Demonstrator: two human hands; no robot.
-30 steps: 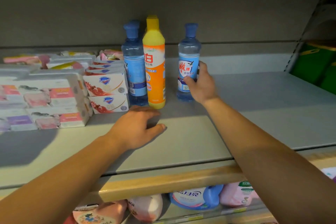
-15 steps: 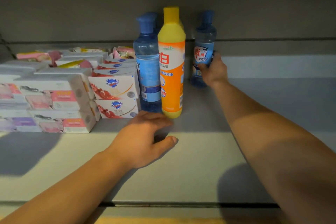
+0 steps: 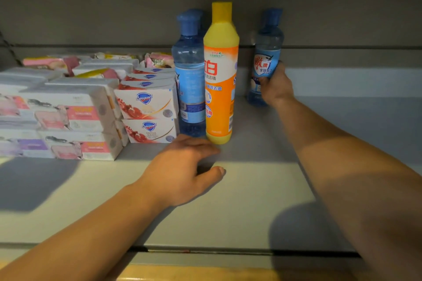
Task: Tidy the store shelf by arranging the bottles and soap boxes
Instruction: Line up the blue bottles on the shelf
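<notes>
Over the last second the right hand (image 3: 275, 85) has carried the blue bottle (image 3: 266, 57) from a spot level with the other bottles toward the back edge of the shelf (image 3: 262, 201), and it now stands upright close to the back wall, apart from the pair to its left. The right hand's fingers stay wrapped around the lower half of its label, so the bottle is not yet let go. The left hand (image 3: 182, 172) has barely moved: it rests palm down on the shelf just in front of the yellow and orange bottle (image 3: 220, 89), fingers relaxed and holding nothing. That bottle and the second blue bottle (image 3: 190, 84) beside it stand touching, against the stacked Safeguard soap boxes (image 3: 148, 113), with the pink and purple soap boxes (image 3: 59, 125) further toward the left edge. Judging by this, the placing of one bottle at the rear is nearly complete, and the front pair probably remains to be lined up with it.
</notes>
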